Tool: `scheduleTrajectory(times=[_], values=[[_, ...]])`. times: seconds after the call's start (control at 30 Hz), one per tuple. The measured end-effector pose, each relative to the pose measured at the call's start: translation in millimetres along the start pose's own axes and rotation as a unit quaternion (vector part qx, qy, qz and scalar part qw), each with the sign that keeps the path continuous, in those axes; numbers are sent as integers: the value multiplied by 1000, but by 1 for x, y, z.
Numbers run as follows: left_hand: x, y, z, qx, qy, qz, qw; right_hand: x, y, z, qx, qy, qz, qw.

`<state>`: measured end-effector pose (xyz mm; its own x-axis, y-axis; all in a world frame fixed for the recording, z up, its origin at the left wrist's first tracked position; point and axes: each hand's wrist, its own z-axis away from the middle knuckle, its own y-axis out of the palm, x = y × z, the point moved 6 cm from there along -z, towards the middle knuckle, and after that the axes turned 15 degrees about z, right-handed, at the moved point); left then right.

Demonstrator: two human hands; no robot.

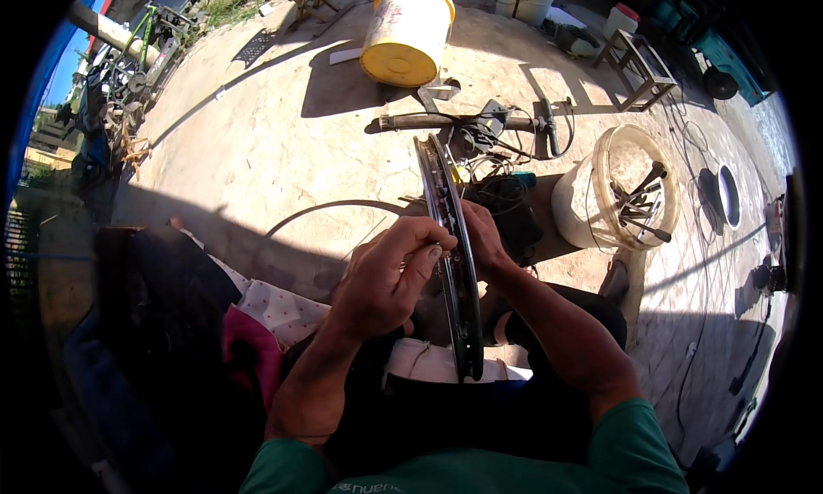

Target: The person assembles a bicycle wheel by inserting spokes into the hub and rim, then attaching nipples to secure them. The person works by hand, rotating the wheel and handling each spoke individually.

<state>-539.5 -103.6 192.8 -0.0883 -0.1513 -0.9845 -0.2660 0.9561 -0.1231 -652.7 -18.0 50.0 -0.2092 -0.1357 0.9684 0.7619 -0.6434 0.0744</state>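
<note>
The wheel rim (467, 305) stands on edge between the person's two hands, its lower end over the lap. The left hand (377, 275) has thumb and forefinger pinched together at the rim's near edge; whatever lies between them is too small to tell. The right hand (486, 237) bears against the other side, but the rim hides its fingertips, so I cannot tell how firmly they close.

For work this fine, I would brace the rim with the right hand, turn its channel toward the light and keep the left pinch close to the edge, pressing gently so that the fingers do not slip along the metal.

Counted: one rim in hand; three buckets, namely a yellow bucket (410, 27), a white bucket (527, 1) and a tool bucket (583, 194); one red-lidded jar (621, 21); one metal stool frame (636, 70); one dark hoop (729, 197) at the right. The hand tools (643, 203) overlap too much to count.
</note>
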Motion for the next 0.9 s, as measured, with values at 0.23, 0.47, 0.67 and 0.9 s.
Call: scheduleTrajectory(times=[0.23,0.47,0.67,0.9], values=[[-12,5,-2,-30,9,-34,999,-3,0,0,0,7,1,1000],[-5,14,1,-49,50,-154,986,0,4,0,-10,20,-13,1000],[-5,23,2,-61,62,-209,974,-7,2,-3,-25,18,-3,1000],[-3,28,1,-83,62,-237,966,-11,3,-5,-30,21,-4,999]])
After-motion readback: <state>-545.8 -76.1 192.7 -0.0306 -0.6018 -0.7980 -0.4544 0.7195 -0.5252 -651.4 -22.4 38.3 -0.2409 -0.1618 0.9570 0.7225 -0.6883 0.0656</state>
